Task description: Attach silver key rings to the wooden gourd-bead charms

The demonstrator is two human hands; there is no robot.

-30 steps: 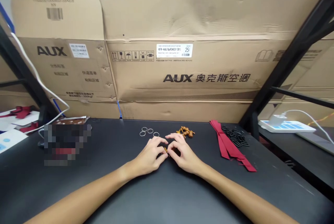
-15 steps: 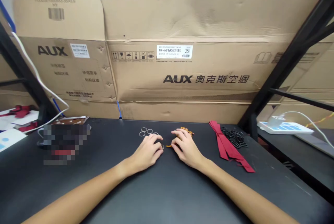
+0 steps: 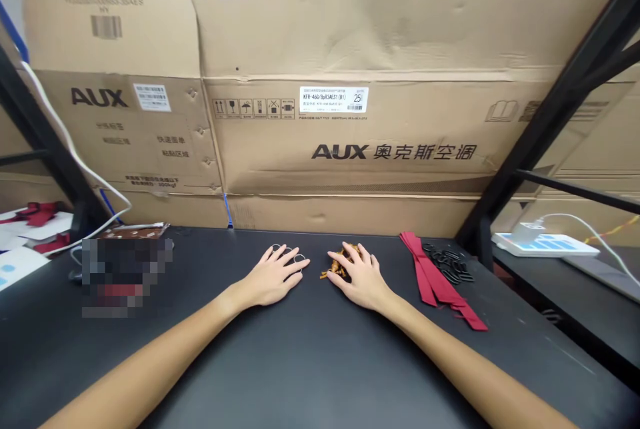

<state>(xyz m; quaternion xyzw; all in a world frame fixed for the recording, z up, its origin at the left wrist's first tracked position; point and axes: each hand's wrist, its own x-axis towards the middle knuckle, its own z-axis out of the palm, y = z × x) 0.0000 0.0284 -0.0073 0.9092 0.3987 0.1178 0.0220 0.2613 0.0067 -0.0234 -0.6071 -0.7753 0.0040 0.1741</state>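
My left hand [image 3: 273, 275] lies palm down with its fingers spread over several thin metal rings [image 3: 299, 258]. The fingers cover most of the rings; only parts of their edges show. Across a gap, my right hand [image 3: 357, 274] rests over a small heap of amber-brown pieces [image 3: 336, 267], fingers apart. These pieces show between and beside the fingers, but their exact kind is too small to make out. Neither hand grips anything that I can see.
Red fabric strips [image 3: 434, 276] and a pile of black rings or buckles [image 3: 449, 262] lie to the right. A pixelated item [image 3: 120, 276] sits at left. Cardboard boxes [image 3: 390, 176] stand behind the black table [image 3: 300, 362]. A power strip [image 3: 550, 244] is far right.
My left hand has shifted a little left and flattened, its fingers spreading over the rings. The right hand's fingers have spread over the amber-brown pieces.
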